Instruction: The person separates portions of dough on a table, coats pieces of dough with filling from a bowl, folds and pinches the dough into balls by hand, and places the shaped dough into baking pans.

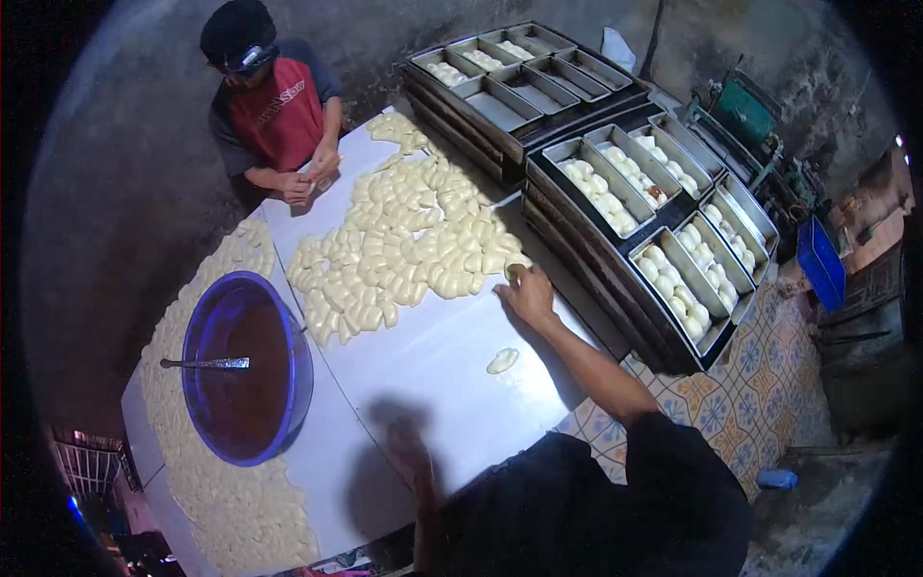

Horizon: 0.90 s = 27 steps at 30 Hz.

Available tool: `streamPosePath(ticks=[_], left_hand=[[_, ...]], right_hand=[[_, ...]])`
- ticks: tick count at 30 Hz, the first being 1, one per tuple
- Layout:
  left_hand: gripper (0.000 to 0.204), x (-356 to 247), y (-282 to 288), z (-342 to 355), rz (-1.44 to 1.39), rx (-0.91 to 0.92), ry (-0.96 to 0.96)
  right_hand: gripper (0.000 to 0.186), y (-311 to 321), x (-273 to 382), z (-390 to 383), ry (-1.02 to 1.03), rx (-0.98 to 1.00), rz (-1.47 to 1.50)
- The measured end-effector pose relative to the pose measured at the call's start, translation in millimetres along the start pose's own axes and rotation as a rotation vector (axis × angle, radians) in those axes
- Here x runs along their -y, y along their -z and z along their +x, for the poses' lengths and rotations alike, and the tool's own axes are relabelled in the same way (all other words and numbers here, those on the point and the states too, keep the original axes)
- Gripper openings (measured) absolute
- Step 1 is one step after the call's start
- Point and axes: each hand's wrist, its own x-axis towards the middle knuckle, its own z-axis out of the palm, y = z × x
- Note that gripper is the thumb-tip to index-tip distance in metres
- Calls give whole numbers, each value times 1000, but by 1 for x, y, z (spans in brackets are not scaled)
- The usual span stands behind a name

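With right hand (531,296) curled at edge of dough pile (413,236), hold uncertain, and left hand (409,448) too blurred to tell, note lone piece (502,361) on table (404,370) between, nearer right hand, long axis slanting away rightward.

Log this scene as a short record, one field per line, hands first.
Right hand: fingertips at the near right edge of the spread dough pieces; the hand reaches over the white table
Left hand: blurred, over the table; grip unclear
Lone piece: one dough oval, apart from the spread
Tub: blue tub, brown contents, metal utensil
Pans: metal pans in two groups, several holding dough balls
Co-worker: across the table, hands close together
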Motion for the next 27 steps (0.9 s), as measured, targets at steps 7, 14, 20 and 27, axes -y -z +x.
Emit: streamPosePath(ticks=[7,14,20,27], left_hand=[[33,-153,-86,-1,318,104,-101],[33,-183,-79,0,41,248,219],[38,-177,-91,-5,16,436,300],[28,-152,-89,-18,644,91,-153]], right_hand=[[7,13,42,-80,-75,479,731],[11,20,72,-141,407,906,887],[15,9,82,-156,372,945,609],[43,-4,25,-24,76,81,-27]])
